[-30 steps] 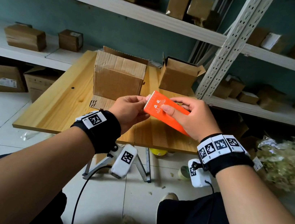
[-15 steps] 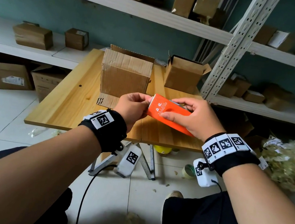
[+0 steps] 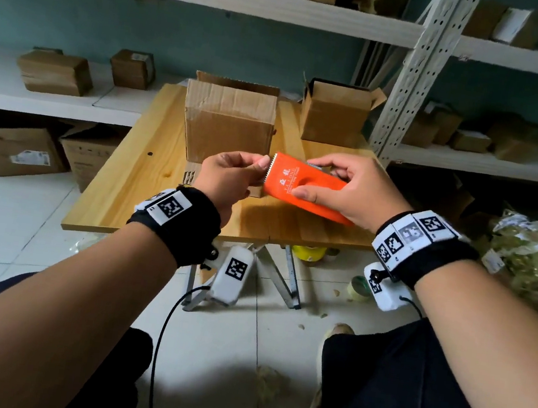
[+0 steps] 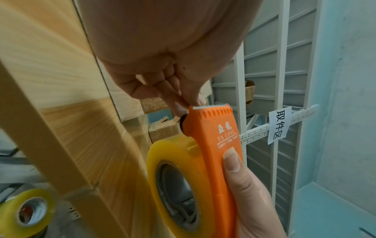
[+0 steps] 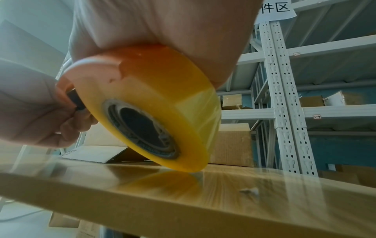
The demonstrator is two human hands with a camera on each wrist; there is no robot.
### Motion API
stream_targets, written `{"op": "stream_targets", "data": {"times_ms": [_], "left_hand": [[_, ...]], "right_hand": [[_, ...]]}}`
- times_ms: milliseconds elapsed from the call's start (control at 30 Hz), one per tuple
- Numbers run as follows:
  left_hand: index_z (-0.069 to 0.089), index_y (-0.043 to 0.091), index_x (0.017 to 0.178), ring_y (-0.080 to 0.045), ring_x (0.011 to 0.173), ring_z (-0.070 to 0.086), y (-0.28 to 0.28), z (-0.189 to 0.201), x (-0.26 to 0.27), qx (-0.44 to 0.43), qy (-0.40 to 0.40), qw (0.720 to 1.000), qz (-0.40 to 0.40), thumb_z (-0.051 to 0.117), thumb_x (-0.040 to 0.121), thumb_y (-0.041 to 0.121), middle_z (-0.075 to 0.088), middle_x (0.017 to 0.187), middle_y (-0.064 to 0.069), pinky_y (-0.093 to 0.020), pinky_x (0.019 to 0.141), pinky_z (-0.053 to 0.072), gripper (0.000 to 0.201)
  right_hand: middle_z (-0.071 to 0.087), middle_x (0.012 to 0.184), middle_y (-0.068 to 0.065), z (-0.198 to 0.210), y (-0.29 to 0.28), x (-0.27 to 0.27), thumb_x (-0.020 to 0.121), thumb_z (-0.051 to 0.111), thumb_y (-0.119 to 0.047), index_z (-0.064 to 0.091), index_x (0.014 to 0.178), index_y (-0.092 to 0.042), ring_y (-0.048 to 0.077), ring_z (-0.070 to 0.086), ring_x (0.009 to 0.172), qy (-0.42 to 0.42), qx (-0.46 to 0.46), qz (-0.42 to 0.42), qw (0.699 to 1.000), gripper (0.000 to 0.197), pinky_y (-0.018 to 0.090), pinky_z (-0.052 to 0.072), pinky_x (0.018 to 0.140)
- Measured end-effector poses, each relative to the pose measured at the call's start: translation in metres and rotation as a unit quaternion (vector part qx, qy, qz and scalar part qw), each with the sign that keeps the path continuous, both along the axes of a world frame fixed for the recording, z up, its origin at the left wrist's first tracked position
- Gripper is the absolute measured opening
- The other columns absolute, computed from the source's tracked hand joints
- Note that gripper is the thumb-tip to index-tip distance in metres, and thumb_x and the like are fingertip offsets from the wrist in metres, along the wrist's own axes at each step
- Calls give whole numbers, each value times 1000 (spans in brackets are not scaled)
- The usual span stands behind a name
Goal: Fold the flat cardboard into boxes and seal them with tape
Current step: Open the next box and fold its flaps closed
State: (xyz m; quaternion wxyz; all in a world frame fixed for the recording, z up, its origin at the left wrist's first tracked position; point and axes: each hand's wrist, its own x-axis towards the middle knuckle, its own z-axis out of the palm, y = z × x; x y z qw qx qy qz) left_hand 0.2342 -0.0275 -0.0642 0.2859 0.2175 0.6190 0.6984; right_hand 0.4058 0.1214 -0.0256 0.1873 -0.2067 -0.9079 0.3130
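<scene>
While the right hand (image 3: 348, 194) grasps the orange tape dispenser (image 3: 304, 188) above the table (image 3: 148, 166) and the left hand (image 3: 229, 177) pinches the tape end at its teeth, the pull should run straight toward the open box (image 3: 228, 125) just behind.

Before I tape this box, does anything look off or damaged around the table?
Mostly the floor: a spare tape roll lies under the wooden table, with scraps scattered nearby. The nearer cardboard box looks creased on its front and stands open at the top. The right hand grips the orange tape dispenser; nothing looks spilled.
</scene>
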Motion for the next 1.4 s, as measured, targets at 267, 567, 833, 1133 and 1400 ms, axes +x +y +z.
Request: {"op": "stream_targets", "data": {"times_ms": [267, 567, 833, 1133, 1400], "left_hand": [[72, 22, 87, -2, 67, 64, -21, 2, -20, -2, 10, 999, 31, 72, 99, 25, 71, 78, 5, -25, 67, 40, 12], [74, 23, 100, -10, 86, 66, -67, 22, -63, 29, 13, 994, 100, 71, 100, 29, 74, 94, 0, -31, 79, 44, 7], [77, 12, 114, -7, 86, 73, -78, 31, -49, 30, 44, 991, 122, 78, 94, 31, 80, 107, -7, -31, 84, 51, 28], [79, 18, 103, -11, 90, 74, -79, 30, -50, 16, 45, 990, 136, 81, 91, 33, 81, 100, -5, -30, 81, 53, 20], [76, 20, 93, -6, 77, 69, -78, 26, -56, 4, 20, 988, 156, 75, 97, 27, 75, 75, 8, -28, 73, 46, 8]], "right_hand": [[70, 118, -20, -5, -3, -9, 59, 81, -83, 70, 124, -38, 3, 68, 105, 5, 18, 6, 1000, 80, 37, 60, 94], [58, 109, -32, -7, 16, 16, 67, 89, -64, 67, 124, -41, -5, 60, 99, -22, 23, -46, 998, 66, 18, 47, 81], [60, 111, -26, -9, 12, 15, 66, 82, -76, 66, 129, -40, -1, 61, 102, -16, 26, -59, 998, 75, 23, 50, 81], [64, 113, -23, -7, 12, 13, 69, 82, -73, 65, 130, -42, 1, 64, 103, -29, 25, -53, 998, 70, 26, 54, 85], [64, 117, -27, -10, 6, 15, 67, 85, -68, 68, 133, -38, -2, 63, 106, -12, -1, -25, 1000, 74, 22, 52, 87]]}}
